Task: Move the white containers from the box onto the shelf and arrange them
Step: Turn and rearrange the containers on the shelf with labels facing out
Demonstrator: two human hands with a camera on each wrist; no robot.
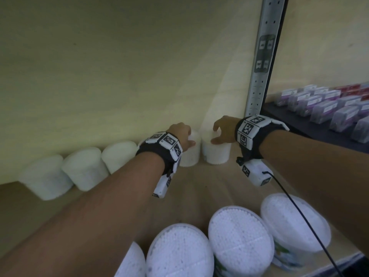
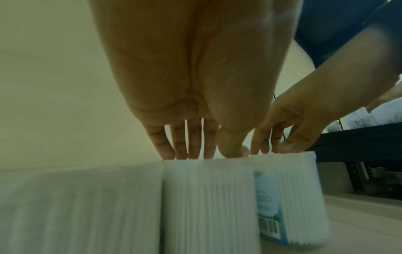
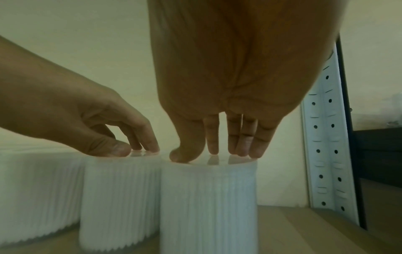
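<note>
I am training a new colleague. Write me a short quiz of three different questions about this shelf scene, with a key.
1. True or false: the left hand rests on top of a container in the back row.
2. What stands directly right of the container under the right hand? A) another container B) a perforated post C) a box
3. Fill in: the containers nearest the camera show tops packed with small white ____.

Key: 1 true; 2 B; 3 tips (they look like cotton swabs).

Ribbed white plastic containers (image 3: 206, 202) with glossy lids; matt wooden shelf (image 1: 209, 182); perforated metal upright (image 3: 328, 154) at 3 o'clock.
</note>
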